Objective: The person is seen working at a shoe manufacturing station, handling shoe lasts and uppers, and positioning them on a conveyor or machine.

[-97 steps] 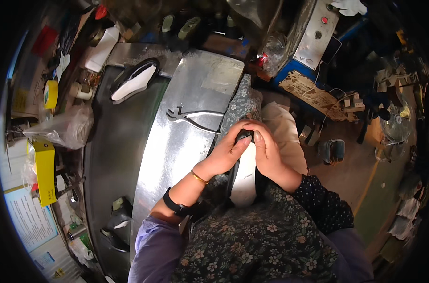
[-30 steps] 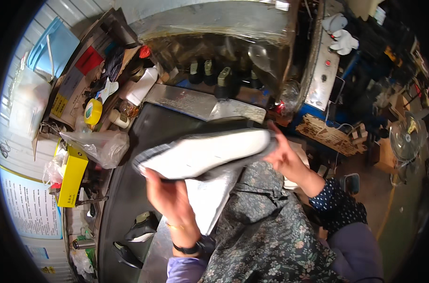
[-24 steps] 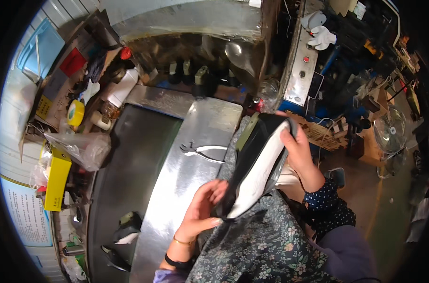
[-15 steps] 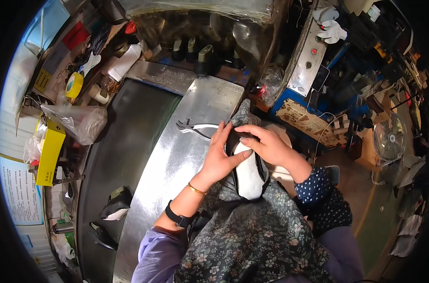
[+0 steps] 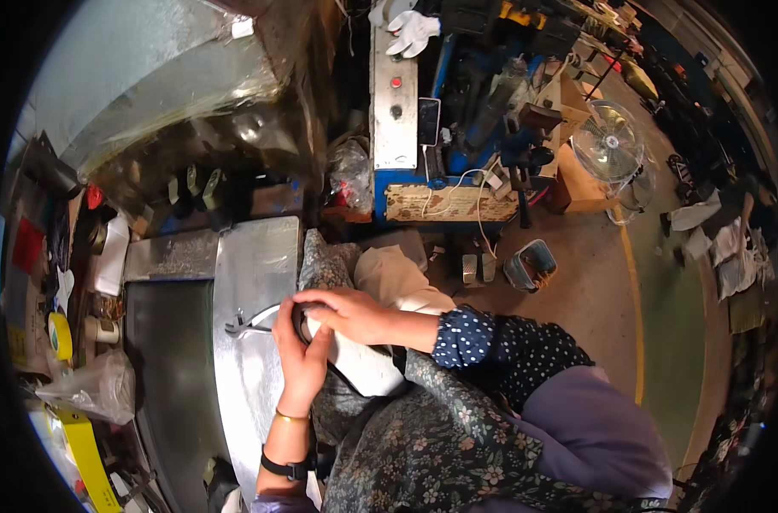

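Observation:
A shoe with a white underside and dark edges rests on the floral apron over my lap, its underside facing up. My left hand is wrapped round the far end of the shoe on its left side. From the right, my right hand closes over the same end, with its thumb on the white underside. Fingers of both hands meet at the dark rim and partly hide it. Beside my left hand, metal pliers lie on the shiny metal table.
A dark belt runs along the left, with a black shoe at its near end. Ahead stand a control panel and a white glove. Two foot pedals, a small bin and a fan are to the right.
The view has swung to the right, showing more floor, the pedals and the bin. Both hands stay on the far end of the shoe, which now slants to the left.

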`<state>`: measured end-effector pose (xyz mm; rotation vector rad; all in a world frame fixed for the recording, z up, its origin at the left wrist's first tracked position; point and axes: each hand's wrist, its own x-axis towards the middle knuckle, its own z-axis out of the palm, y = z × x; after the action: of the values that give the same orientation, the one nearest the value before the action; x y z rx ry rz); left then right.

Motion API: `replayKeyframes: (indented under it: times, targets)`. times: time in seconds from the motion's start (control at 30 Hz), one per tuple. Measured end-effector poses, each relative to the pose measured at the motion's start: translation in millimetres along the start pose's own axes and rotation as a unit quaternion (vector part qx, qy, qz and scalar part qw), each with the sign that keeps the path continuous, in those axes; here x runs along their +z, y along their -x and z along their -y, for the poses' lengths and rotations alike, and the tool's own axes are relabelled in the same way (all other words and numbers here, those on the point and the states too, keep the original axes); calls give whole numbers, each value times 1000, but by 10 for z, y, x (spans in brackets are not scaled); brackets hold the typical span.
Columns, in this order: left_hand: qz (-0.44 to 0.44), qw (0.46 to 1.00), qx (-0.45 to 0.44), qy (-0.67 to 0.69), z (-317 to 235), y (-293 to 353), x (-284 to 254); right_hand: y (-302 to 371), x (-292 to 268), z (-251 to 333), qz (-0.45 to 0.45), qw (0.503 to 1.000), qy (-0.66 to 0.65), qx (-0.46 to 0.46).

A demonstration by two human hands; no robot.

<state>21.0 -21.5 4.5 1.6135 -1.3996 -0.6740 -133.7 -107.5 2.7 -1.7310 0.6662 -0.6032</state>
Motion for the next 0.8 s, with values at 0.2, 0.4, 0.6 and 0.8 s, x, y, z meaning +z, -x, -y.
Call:
replayKeyframes:
  times: [0.2, 0.4, 0.6, 0.8]
  targets:
    - [82, 961, -153, 215, -179, -462, -69, 678, 86, -439, -130, 972, -140, 134]
    - [35, 894, -191, 404, 22, -73, -60, 606, -151, -254, -102, 908, -334, 230]
    - [20, 883, -209, 420, 38, 31, 25, 432, 111, -63, 37, 979, 103, 170]
    - [45, 907, -212, 360, 12, -117, 43, 235, 90, 221, 34, 894, 445, 42]
